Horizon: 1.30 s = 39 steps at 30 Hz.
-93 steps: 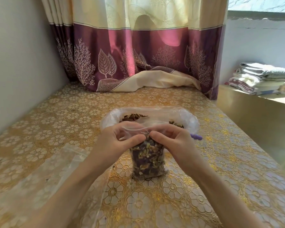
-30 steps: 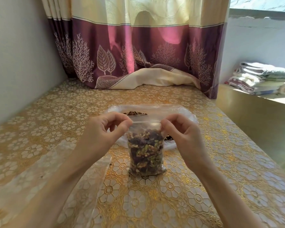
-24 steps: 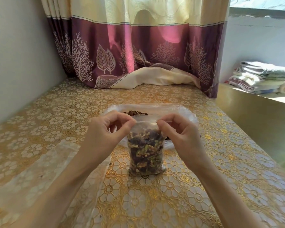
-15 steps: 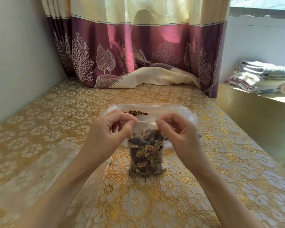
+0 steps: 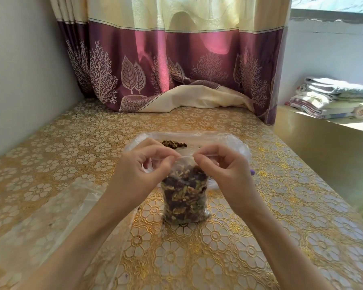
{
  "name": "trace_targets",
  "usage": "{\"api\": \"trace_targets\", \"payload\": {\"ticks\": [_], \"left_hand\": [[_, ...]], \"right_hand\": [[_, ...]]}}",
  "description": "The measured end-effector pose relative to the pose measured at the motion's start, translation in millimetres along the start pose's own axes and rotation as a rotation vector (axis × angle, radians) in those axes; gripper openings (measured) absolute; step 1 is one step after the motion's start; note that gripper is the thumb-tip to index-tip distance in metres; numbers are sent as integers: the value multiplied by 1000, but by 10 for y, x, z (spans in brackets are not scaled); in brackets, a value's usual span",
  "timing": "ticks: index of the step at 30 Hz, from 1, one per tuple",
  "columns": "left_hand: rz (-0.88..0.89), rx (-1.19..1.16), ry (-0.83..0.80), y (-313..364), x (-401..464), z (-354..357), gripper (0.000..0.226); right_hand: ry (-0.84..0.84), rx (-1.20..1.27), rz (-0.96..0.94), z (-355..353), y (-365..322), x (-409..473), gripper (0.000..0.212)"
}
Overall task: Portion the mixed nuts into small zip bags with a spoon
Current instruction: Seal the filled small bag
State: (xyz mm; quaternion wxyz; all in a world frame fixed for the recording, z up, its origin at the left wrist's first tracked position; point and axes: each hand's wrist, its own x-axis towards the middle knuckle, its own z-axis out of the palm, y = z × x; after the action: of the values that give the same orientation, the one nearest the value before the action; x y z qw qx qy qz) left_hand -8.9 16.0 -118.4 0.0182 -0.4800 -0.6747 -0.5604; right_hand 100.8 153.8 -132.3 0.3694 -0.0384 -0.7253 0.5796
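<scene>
A small clear zip bag (image 5: 184, 197) full of mixed nuts stands upright on the gold flowered tablecloth. My left hand (image 5: 143, 170) pinches the left end of its top strip and my right hand (image 5: 224, 168) pinches the strip close beside it, near the middle. Behind them lies the large clear bag of mixed nuts (image 5: 235, 143), its mouth facing me, nuts (image 5: 173, 143) showing inside. A purple spoon handle tip (image 5: 252, 172) peeks out past my right hand; the rest of the spoon is hidden.
Empty clear plastic bags (image 5: 57, 210) lie flat at the left under my left forearm. A purple and cream curtain (image 5: 176, 65) hangs at the table's far end. A wall runs along the left. Folded towels (image 5: 331, 97) sit on a ledge to the right.
My hands lifted to the bag's top strip and spread toward its ends, then my right fingers slid back left along the strip toward my left hand. The small bag stays upright in place.
</scene>
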Motion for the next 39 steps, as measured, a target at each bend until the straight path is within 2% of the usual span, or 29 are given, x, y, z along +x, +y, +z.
{"api": "trace_targets", "payload": {"ticks": [5, 12, 19, 23, 26, 30, 36, 39], "left_hand": [[51, 20, 7, 67, -11, 47, 5], [33, 22, -18, 86, -18, 47, 14], [54, 51, -8, 106, -23, 66, 18], [68, 82, -33, 119, -12, 52, 2], [100, 179, -71, 120, -7, 42, 16], [180, 292, -84, 119, -5, 20, 15], [226, 265, -115, 134, 1, -5, 24], [207, 259, -116, 113, 28, -28, 20]], "right_hand": [[-42, -4, 20, 14, -32, 12, 20], [-30, 9, 29, 27, -63, -6, 26], [-63, -70, 1, 46, -96, -10, 22], [-71, -111, -29, 53, -101, -10, 22], [-92, -142, -41, 67, -107, -17, 19], [-114, -109, 0, 58, -134, -8, 13], [-143, -26, -1, -5, -118, -18, 15], [-102, 0, 25, -43, -103, -1, 14]]}}
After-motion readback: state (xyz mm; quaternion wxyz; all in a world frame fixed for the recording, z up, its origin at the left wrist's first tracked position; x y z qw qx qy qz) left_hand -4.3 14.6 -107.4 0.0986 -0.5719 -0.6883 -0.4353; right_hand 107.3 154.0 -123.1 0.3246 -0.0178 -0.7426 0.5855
